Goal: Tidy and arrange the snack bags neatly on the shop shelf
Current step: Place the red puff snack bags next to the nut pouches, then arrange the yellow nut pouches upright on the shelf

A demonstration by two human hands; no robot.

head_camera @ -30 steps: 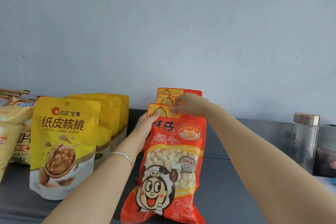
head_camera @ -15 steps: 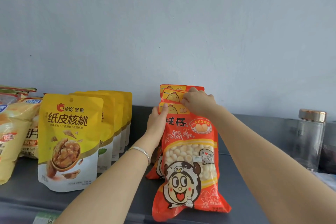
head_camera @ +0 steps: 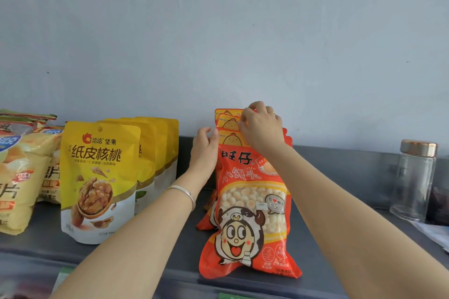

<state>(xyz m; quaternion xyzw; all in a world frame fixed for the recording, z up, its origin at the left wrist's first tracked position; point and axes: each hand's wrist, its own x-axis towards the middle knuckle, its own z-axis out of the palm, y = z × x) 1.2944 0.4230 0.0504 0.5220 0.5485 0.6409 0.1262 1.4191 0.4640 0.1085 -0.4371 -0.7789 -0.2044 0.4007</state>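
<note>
Three or so red snack bags (head_camera: 250,204) with a cartoon face stand in a row on the dark grey shelf (head_camera: 170,247), the front one leaning slightly. My left hand (head_camera: 205,150) holds the left edge of the row near the top, thumb on the front bag's corner. My right hand (head_camera: 261,128) reaches over the front bag and pinches the yellow top strips of the rear bags (head_camera: 228,120). To the left stands a neat row of yellow walnut pouches (head_camera: 99,177).
Pale yellow chip bags (head_camera: 17,177) crowd the far left of the shelf. A clear glass jar with a copper lid (head_camera: 414,179) stands at the right, with papers beside it. A grey wall rises right behind the shelf. Bare shelf lies between the red bags and the jar.
My right hand climbed from the front red bag's top to the tops of the rear bags. My left hand slid from the front bag's face to the row's left edge.
</note>
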